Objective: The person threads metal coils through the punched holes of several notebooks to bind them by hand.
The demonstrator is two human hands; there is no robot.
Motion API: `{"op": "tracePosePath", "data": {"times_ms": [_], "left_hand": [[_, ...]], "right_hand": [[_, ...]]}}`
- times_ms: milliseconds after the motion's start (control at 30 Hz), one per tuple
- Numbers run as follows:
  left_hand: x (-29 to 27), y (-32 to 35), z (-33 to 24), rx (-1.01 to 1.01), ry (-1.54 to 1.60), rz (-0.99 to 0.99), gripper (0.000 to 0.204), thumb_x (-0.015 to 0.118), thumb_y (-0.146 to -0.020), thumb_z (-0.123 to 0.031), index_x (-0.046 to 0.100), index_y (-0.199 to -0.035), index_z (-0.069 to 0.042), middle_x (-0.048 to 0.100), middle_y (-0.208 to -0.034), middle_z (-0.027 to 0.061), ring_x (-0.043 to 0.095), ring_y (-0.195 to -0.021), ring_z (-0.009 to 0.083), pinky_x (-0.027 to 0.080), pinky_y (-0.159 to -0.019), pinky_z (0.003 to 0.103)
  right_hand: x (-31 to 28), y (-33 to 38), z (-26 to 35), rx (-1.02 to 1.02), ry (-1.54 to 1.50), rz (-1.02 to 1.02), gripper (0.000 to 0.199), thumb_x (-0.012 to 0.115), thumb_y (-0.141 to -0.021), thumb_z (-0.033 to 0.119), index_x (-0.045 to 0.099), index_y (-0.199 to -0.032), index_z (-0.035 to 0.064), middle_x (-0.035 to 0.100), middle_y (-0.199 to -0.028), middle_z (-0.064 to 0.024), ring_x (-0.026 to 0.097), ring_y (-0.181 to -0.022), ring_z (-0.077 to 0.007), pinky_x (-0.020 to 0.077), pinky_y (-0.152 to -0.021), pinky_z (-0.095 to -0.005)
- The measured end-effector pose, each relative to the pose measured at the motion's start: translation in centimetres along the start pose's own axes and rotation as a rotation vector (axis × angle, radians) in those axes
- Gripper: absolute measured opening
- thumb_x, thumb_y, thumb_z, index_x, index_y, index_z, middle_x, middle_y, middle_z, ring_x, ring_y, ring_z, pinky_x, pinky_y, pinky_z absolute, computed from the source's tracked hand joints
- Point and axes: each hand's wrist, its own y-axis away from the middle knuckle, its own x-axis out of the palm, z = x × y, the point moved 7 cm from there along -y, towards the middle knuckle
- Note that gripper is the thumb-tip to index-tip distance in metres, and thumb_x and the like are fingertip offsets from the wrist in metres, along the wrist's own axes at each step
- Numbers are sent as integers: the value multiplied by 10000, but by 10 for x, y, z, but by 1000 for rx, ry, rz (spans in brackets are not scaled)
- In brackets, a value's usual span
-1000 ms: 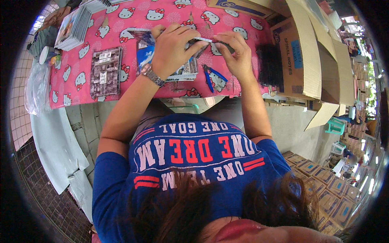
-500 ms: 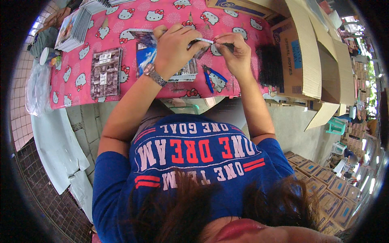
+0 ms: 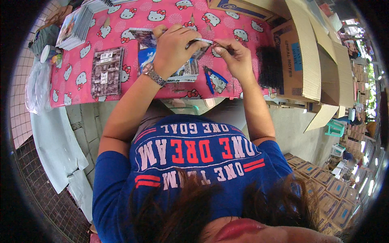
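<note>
My left hand point(image 3: 174, 48) is closed around a thin notebook point(image 3: 139, 35) with a dark patterned cover, held tilted above the table with its edge toward my right hand. The fingers of my right hand point(image 3: 236, 58) pinch at the notebook's right end. A thin dark piece that looks like a binding coil shows partly between them; the rest is hidden by the fingers. Below my left hand lies a stack of notebooks point(image 3: 184, 76) with blue and grey covers. Blue-handled cutters point(image 3: 210, 79) rest near the table's front edge, below my right hand.
A pink table cover point(image 3: 162, 6) with cat faces lies under everything. Another grey-patterned spiral notebook point(image 3: 107, 71) is at left, and stacked notebooks point(image 3: 75, 28) stand at far left. Black coils point(image 3: 269, 67) are heaped beside an open cardboard box point(image 3: 289, 60) at right.
My right fingers have shifted slightly at the notebook's end and come a little nearer to me. The left hand keeps its hold, almost unmoved.
</note>
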Motion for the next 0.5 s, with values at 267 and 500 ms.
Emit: {"op": "tracePosePath", "data": {"times_ms": [267, 500], "left_hand": [[9, 8, -31, 114, -200, 83, 278, 647, -873, -305, 619, -1119, -179, 669, -1015, 0, 591, -992, 187, 306, -936, 456], [13, 2, -23, 142, -186, 169, 251, 626, -886, -292, 614, -1111, -184, 649, -1016, 5, 584, -993, 193, 304, -933, 453]], "right_hand": [[-4, 3, 42, -160, 391, 84, 219, 675, -890, 116, 660, -1104, 72, 679, -854, -119, 649, -733, -219, 515, -686, -316], [-1, 2, 79, -284, 631, 170, 232, 628, -920, 123, 607, -1141, 57, 659, -844, -139, 660, -745, -259, 512, -692, -323]]}}
